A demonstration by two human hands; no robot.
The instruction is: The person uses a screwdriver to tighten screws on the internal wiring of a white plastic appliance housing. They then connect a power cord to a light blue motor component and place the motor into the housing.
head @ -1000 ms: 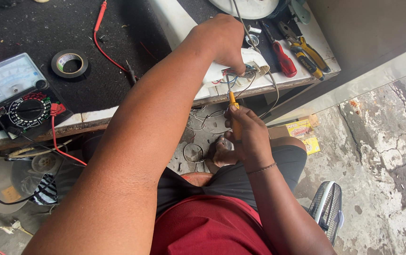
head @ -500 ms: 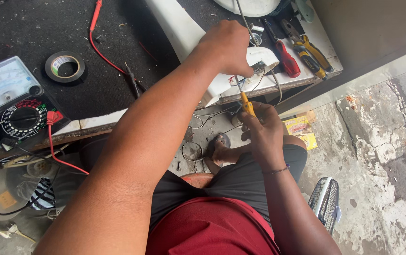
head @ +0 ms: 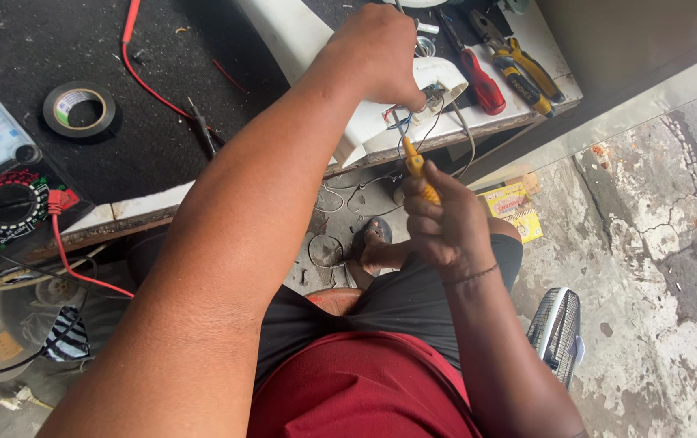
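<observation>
The right hand (head: pixel 446 231) is closed around a small yellow-handled screwdriver (head: pixel 418 172), whose tip points up toward a cluster of thin wires (head: pixel 413 122) at the open end of a white plastic housing (head: pixel 381 134). The left hand (head: pixel 381 53) reaches across the bench (head: pixel 162 146) and presses down on top of that housing, fingers curled over it; whether it also pinches a wire cannot be told. The housing lies at the front edge of the bench, jutting slightly over it, with wires hanging below the edge.

Just beside the housing, toward the right end of the bench, lie a red-handled screwdriver (head: pixel 482 81) and yellow-and-black pliers (head: pixel 523 69). Farther left on the dark bench top sit a roll of black tape (head: pixel 81 109) and, at the far left, a needle-dial meter (head: pixel 0 178) with a red lead (head: pixel 141 73) curving away from it. Another red wire drops off the bench edge below the meter.

The person sits, wearing a red shirt and dark shorts. On the cracked concrete floor (head: pixel 657 243) lie a yellow box (head: pixel 515 209) and, near the right arm, a fan grille (head: pixel 558 332).
</observation>
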